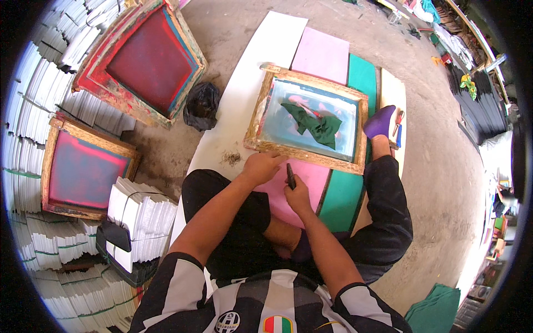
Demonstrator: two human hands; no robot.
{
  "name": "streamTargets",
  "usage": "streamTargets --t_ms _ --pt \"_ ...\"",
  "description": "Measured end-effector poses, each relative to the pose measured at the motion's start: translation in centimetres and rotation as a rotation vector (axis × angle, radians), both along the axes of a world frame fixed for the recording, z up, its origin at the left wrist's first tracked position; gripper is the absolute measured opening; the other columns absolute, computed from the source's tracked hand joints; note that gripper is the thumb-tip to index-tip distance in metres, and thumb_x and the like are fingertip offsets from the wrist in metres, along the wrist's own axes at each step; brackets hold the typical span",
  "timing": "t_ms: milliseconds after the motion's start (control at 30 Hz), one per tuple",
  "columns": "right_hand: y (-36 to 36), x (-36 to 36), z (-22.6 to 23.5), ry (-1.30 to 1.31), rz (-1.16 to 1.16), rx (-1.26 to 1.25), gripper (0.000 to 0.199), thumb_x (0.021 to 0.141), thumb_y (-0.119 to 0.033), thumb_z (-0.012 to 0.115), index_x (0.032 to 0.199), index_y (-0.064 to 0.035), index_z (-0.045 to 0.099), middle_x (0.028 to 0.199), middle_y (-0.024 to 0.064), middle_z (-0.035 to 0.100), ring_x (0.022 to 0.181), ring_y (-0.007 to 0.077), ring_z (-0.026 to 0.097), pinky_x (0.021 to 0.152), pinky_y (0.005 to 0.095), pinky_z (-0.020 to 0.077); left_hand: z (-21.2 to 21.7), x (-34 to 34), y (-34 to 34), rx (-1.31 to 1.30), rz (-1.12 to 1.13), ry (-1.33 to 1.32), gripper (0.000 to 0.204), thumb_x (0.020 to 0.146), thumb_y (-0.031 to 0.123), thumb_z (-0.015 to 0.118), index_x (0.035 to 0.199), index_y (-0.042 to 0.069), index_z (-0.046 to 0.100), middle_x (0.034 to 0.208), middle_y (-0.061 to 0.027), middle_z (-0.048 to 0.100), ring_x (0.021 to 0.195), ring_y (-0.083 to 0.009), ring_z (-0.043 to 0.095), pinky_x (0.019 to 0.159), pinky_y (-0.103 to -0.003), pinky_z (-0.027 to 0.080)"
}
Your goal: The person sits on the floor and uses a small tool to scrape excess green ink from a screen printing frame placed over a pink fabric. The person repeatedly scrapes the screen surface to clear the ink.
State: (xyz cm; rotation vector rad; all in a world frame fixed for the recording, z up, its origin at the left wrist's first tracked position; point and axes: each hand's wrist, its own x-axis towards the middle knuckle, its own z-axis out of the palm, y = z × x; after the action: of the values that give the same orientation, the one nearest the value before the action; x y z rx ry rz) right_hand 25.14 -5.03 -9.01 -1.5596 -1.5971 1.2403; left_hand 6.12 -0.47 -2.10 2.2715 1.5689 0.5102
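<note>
In front of me lies a wood-framed printing screen [306,157] with a pale blue mesh and pinkish patches. A crumpled dark green cloth [322,129] rests on the mesh, with a small red thing partly under it. My left hand [263,168] is closed at the near left edge of the frame, its fingers along the rail. Closer to me, my right hand [297,195] is wrapped round a slim dark tool [291,175] that points up toward the frame. The tool's exact kind is unclear. It is apart from the frame.
Under the screen are white, pink [321,55] and green sheets [343,201]. A black plastic bag [202,105] sits left of them. Two more screens [150,64] lean against paper stacks [141,213]. Beside my foot [380,123] lie red- and blue-handled tools [398,129].
</note>
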Motion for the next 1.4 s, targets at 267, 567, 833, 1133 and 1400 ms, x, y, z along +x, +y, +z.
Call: streamTargets --t_ms 267,567,833,1133,1400 --pt "0.2 -3.2 3.5 0.003 0.241 -0.109 0.026 0.084 -0.012 0.058 0.108 -0.0023 0.06 0.087 0.0176 0.065 0.077 0.0301 0.065 0.069 0.0401 0.0513 1.5 -5.1 0.7 -0.007 -0.194 0.334 0.013 0.085 0.027 0.063 0.091 0.019 0.071 0.09 -0.0029 0.069 0.083 -0.0279 0.069 0.069 -0.045 0.055" --pt "3.0 -8.3 4.3 0.359 0.454 -0.622 0.023 0.096 -0.018 0.058 0.116 -0.0048 0.059 0.08 0.0055 0.062 0.063 0.0156 0.061 0.057 0.029 0.0511 2.9 -11.5 0.2 -0.161 -0.113 0.383 0.015 0.086 0.024 0.063 0.088 0.014 0.074 0.088 -0.0093 0.069 0.084 -0.0306 0.069 0.071 -0.045 0.055" --pt "3.0 -8.0 3.1 0.334 0.42 -0.608 0.021 0.095 -0.021 0.058 0.105 -0.0027 0.06 0.077 0.0062 0.063 0.064 0.0177 0.062 0.059 0.0322 0.0489 1.7 -12.2 0.7 -0.436 0.212 0.518 0.021 0.082 0.023 0.064 0.087 0.006 0.074 0.093 -0.0164 0.072 0.086 -0.0357 0.071 0.075 -0.047 0.057" --pt "3.3 -2.8 4.4 0.276 0.218 -0.66 0.046 0.098 -0.029 0.059 0.137 -0.0096 0.047 0.099 0.0134 0.066 0.077 0.0215 0.067 0.065 0.0361 0.0541 2.1 -10.6 0.9 -0.5 0.257 0.501 0.046 0.079 0.051 0.073 0.093 0.007 0.075 0.093 -0.0133 0.073 0.09 -0.0322 0.07 0.077 -0.046 0.056" --pt "4.9 1.5 5.6 0.252 -0.095 -0.631 0.025 0.093 -0.021 0.057 0.108 -0.0016 0.052 0.081 0.0087 0.058 0.064 0.0201 0.061 0.055 0.0349 0.0512 3.9 -4.7 1.3 -0.35 0.129 0.318 0.036 0.081 0.041 0.073 0.1 0.01 0.073 0.099 -0.0109 0.072 0.095 -0.0306 0.069 0.079 -0.046 0.055"
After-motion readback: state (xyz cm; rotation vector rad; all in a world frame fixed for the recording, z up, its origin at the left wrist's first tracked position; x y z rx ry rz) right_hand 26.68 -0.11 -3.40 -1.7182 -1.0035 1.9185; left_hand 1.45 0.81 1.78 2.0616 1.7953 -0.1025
